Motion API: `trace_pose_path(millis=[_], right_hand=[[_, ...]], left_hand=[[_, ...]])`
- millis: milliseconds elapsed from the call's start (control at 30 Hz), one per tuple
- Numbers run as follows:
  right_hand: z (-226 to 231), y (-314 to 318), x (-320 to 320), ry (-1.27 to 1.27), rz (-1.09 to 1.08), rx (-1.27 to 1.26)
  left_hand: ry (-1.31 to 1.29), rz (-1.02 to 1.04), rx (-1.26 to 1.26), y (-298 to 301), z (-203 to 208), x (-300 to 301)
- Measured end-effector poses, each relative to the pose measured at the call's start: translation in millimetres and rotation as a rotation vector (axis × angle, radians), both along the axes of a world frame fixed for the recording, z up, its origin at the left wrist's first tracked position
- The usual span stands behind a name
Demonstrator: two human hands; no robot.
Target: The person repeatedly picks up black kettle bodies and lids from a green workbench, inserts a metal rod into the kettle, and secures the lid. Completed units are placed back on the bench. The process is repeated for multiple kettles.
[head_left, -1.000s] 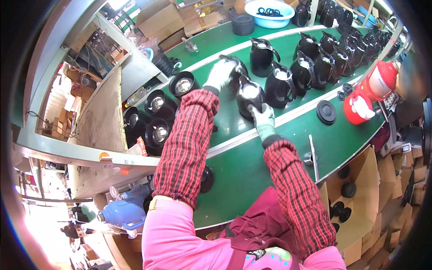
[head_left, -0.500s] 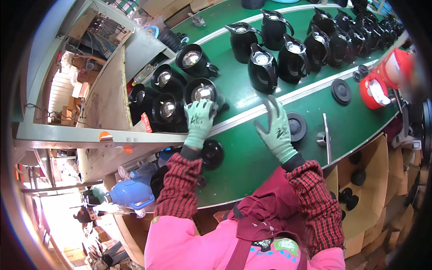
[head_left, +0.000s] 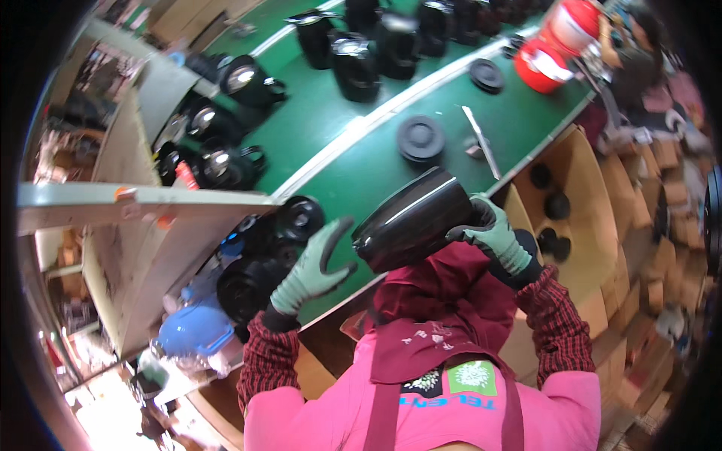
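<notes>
Close above the bench's near edge, my right hand [head_left: 498, 237] grips a glossy black jug [head_left: 410, 222], which lies tilted nearly on its side in the air. The fingers are around its right end; whether they hold the handle is hidden. My left hand [head_left: 312, 267], gloved in pale green like the right, is open with thumb and fingers apart, just left of the jug and not touching it. Beyond the jug a round black disc [head_left: 421, 140] lies on the green bench [head_left: 316, 143]. Several black round parts [head_left: 301, 216] are gathered beyond my left hand.
Black jugs with spouts [head_left: 355, 69] stand at the back; open-topped black jugs [head_left: 242, 81] are at left behind a metal frame [head_left: 150, 197]. Right are a metal bar [head_left: 481, 143], a red container [head_left: 543, 66], a cardboard box [head_left: 594, 225] and another person [head_left: 639, 64]. A blue jug [head_left: 197, 329] is lower left.
The black jug my left hand was touching among the open-topped ones is now in my right hand, close to my body. My left hand has come back and opened. The view has shifted right.
</notes>
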State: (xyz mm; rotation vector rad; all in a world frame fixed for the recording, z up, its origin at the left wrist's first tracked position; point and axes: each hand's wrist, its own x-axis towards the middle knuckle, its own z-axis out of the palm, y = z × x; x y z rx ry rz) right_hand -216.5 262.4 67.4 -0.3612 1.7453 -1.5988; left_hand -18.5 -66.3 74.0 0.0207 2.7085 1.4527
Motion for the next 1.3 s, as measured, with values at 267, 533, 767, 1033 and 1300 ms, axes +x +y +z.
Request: trace_pose_path(millis=[267, 533, 767, 1033, 1300], right_hand=[[23, 25, 38, -0.182, 0.18, -0.076], [34, -18, 50, 0.139, 0.507, 0.089], [-64, -120, -75, 0.798, -0.02, 0.697], [-87, -164, -91, 0.904, 0.375, 1.083], [-21, -47, -36, 0.282, -0.225, -0.522]], left_hand=[[-0.189, 0.328, 0.483, 77, -32, 33], [-0.273, 0.498, 0.932, 65, -79, 61], [-0.283, 0.475, 0.761, 82, -78, 13], [-0.27, 0.497, 0.687, 77, -61, 36], [-0.144, 0.296, 0.482, 78, -15, 43]])
